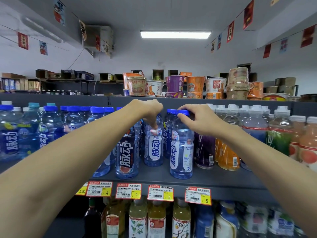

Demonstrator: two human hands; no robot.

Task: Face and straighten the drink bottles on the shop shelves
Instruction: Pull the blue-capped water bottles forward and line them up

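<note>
Just right of a dark-labelled bottle (127,152), gripped the top of a pale-labelled bottle (153,150) with the left hand (147,109), fingers curled down over its hidden cap, one fingertip (153,131) pressed on the shoulder. Held it upright, set back on the dark shelf (223,177). Pinched the blue cap (183,112) of the front bottle (181,152) with the right hand (199,119), fingers bent and close together round the rim. Held that one upright too, near the shelf's front edge, label turned partly leftward, above the price tags (160,193).
</note>
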